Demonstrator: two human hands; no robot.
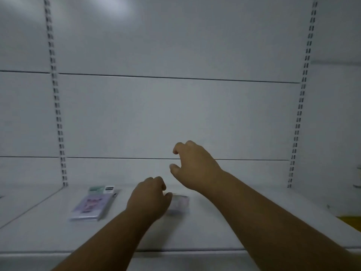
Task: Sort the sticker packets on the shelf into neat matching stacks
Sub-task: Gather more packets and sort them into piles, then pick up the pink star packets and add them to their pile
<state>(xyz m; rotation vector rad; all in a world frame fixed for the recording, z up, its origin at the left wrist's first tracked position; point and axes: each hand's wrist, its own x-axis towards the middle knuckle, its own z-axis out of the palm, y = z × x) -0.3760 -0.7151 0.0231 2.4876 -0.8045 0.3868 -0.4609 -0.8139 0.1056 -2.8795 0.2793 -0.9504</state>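
Note:
A stack of lilac sticker packets [90, 208] with a green header card lies on the white shelf [224, 227], left of centre. A second, blurred pale packet [178, 204] lies at the middle of the shelf. My left hand [149, 198] rests on this packet's left end, fingers curled over it; the part underneath is hidden. My right hand [195, 163] hovers above the shelf, behind and to the right of that packet, fingers bent and apart, holding nothing.
The white back panel [175, 114] rises behind the shelf, with slotted uprights at left [56, 106] and right [300, 106]. A yellow object [351, 222] shows at the right edge. The shelf's front lip [195, 253] runs along the bottom.

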